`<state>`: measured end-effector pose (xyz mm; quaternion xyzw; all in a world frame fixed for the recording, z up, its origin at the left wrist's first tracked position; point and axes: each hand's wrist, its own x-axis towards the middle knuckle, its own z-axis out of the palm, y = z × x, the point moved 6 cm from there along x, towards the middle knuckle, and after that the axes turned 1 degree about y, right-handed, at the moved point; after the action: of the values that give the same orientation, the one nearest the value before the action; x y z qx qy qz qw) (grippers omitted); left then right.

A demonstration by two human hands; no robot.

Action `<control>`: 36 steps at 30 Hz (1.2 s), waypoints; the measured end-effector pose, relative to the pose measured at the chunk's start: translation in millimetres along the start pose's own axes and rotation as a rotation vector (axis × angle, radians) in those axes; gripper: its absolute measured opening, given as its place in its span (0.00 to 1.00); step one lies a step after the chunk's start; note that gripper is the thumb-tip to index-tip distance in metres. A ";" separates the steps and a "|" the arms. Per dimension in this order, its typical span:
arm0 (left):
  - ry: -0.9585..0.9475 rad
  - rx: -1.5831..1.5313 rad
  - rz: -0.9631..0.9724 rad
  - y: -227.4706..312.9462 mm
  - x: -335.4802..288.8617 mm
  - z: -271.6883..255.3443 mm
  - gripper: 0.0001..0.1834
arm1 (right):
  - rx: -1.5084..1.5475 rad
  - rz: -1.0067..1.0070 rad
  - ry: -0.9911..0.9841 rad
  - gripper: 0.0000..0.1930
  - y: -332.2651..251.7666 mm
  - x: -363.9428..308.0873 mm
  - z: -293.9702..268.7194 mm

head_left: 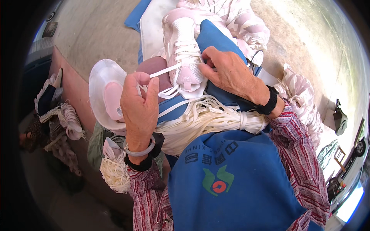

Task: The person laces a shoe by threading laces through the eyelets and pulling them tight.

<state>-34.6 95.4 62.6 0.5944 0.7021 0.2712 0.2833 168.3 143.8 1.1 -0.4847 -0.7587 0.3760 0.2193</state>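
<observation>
A white and pale pink shoe upper (187, 75) lies in front of me, its white laces criss-crossed through the eyelets. My left hand (140, 102) is closed on a white shoelace (165, 71), which stretches across to the upper. At the upper's right side my right hand (235, 75) is closed, with a thin length of lace running to its fingertips. Loose lace ends lie near the pink heel part. Beside my left hand is a white cupped piece (96, 96) with a pink oval inside. A thick bundle of off-white laces (208, 119) lies across my lap.
More pink and white uppers (248, 25) are piled beyond the shoe, next to blue cloth (216, 34). Another bunch of uppers (298, 90) lies at the right. White stringy material (115, 173) hangs below my left wrist. A blue apron (231, 184) covers my lap.
</observation>
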 end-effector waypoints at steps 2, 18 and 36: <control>-0.282 -0.136 -0.180 -12.5 -19.9 22.5 0.17 | -0.100 -0.058 0.012 0.13 -4.7 -5.2 -5.0; -0.323 -1.777 -0.593 -40.6 -31.0 132.2 0.21 | 0.070 -0.118 0.048 0.10 0.2 -3.9 -0.1; -0.077 -1.760 -0.524 -25.4 -15.3 117.0 0.27 | -0.126 -0.173 -0.016 0.14 -14.1 -7.2 13.2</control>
<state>34.4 81.7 -35.5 -0.0051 0.3450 0.6150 0.7091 154.2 129.2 4.1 -0.4272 -0.8215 0.3111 0.2142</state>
